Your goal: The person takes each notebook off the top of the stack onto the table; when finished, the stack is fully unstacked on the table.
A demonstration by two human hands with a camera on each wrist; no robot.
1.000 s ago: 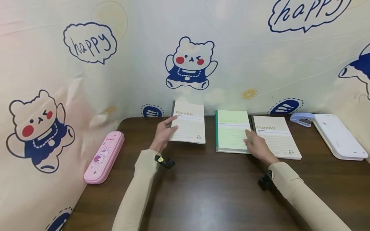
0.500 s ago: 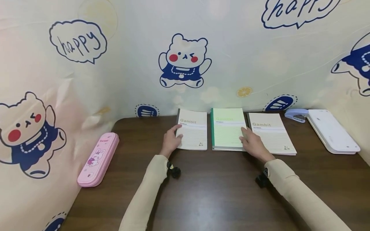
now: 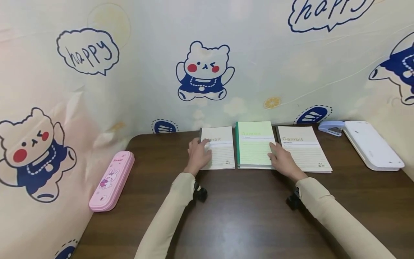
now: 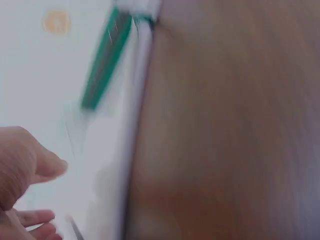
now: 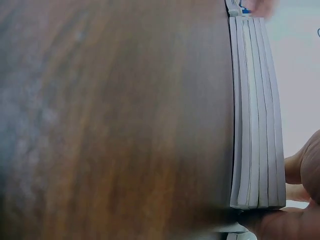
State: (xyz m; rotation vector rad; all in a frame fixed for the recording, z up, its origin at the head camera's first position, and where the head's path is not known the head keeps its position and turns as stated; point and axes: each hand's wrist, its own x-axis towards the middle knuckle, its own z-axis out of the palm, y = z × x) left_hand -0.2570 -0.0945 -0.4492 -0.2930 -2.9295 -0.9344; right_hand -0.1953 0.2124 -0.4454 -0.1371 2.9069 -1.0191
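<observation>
Three piles of Gambit notebooks lie side by side at the back of the table. My left hand [image 3: 198,154] reaches over the left side of the white notebook [image 3: 221,153], thumb and fingers apart. In the left wrist view, the left hand [image 4: 25,170] shows its thumb spread from the fingers, beyond which a green spine [image 4: 102,65] appears blurred. My right hand [image 3: 283,160] rests against the right edge of the green notebook stack [image 3: 253,149]. Several stacked page edges [image 5: 257,115] show in the right wrist view, with right-hand fingers [image 5: 280,225] at their end.
A white notebook [image 3: 305,154] lies just right of the right hand. Farther right are a light blue stapler [image 3: 330,127] and a white flat case [image 3: 373,147]. A pink pencil case [image 3: 111,181] lies at the table's left edge. A printed curtain hangs behind.
The left hand has brought the left white notebook down beside the green stack, then loosened its grip and shifted right over the cover. The right hand stays at the green stack's edge.
</observation>
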